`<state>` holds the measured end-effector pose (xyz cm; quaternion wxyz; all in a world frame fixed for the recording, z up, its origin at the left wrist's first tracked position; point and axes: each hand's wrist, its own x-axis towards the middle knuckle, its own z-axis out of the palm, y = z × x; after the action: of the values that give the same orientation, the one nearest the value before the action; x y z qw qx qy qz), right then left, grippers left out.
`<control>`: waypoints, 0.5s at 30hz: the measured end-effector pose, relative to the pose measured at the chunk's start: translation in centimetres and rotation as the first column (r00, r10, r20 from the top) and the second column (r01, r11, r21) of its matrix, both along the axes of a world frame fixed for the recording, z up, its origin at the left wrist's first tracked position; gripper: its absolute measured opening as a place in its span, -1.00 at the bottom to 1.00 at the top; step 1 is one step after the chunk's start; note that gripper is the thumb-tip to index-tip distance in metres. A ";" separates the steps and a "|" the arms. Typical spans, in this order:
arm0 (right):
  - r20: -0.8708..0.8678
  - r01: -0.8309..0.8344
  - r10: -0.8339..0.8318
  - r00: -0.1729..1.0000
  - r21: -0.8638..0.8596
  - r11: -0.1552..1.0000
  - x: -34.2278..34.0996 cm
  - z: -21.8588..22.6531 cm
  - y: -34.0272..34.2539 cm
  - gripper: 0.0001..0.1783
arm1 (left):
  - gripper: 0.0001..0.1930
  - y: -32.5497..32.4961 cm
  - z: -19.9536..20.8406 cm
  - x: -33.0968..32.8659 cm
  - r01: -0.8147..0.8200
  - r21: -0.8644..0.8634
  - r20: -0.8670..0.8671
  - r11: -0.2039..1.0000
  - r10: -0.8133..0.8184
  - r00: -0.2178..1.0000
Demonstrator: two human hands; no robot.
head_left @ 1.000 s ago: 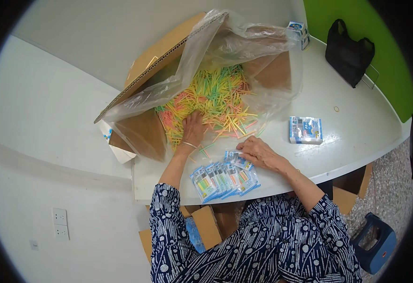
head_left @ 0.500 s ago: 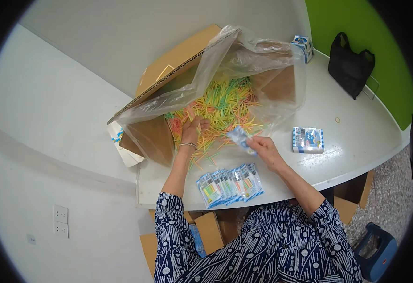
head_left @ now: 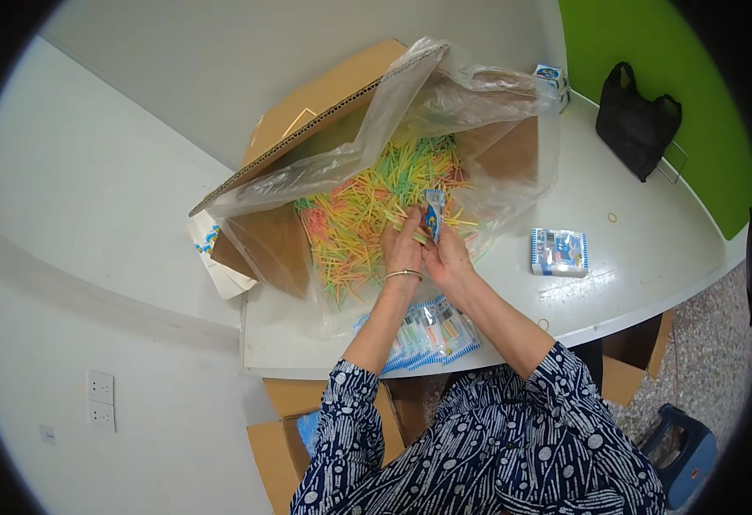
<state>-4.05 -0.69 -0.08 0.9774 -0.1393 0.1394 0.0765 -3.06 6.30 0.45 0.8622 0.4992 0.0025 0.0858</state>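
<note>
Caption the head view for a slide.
Left hand beside right hand at a box of colorful sticks, the right holding a packet.

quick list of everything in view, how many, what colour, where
table: one, white, centre
large carton: one, brown, on the table
plastic liner: one, clear, in the large carton
sticks: many, yellow, green, pink, in the plastic liner
fanned packets: several, blue-white, near edge
packet stack: one, blue-white, table's right
small box: at least one, blue-white, far right corner
bag: one, black, against the green wall
wall sockets: two, white, left wall
lower cartons: several, brown, below the table
stool: one, dark blue, lower right
held packet: one, blue-white, above the sticks
sleeves: two, navy-white, lower middle
left hand: one, bare, holding a few sticks
right hand: one, bare, holding the held packet
</note>
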 end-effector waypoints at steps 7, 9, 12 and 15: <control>0.016 -0.015 0.015 1.000 -0.011 1.000 0.1 -0.8 -0.2 -0.77 | -0.75 -1.0 0.1 -0.6 -0.017 0.014 -0.030 1.000 0.017 0.999; 0.054 -0.012 0.014 0.998 -0.037 0.999 -0.3 -0.6 -0.3 -0.75 | -0.72 -0.4 0.2 -0.7 -0.031 0.164 -0.041 0.986 0.038 0.998; 0.087 -0.120 0.137 0.987 -0.179 0.977 -1.3 0.1 -1.4 -0.72 | -0.70 1.2 0.5 -0.2 -0.094 0.161 -0.068 0.982 0.106 0.992; 0.155 -0.101 0.175 0.972 -0.394 0.914 -2.1 0.9 -3.2 -0.74 | -0.70 2.9 1.6 0.9 -0.054 0.022 -0.035 0.998 0.055 0.998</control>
<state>-6.14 -3.88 0.77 0.9321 -0.3436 0.0490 0.1033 -2.13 9.24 2.01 0.8540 0.5096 0.0306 0.1004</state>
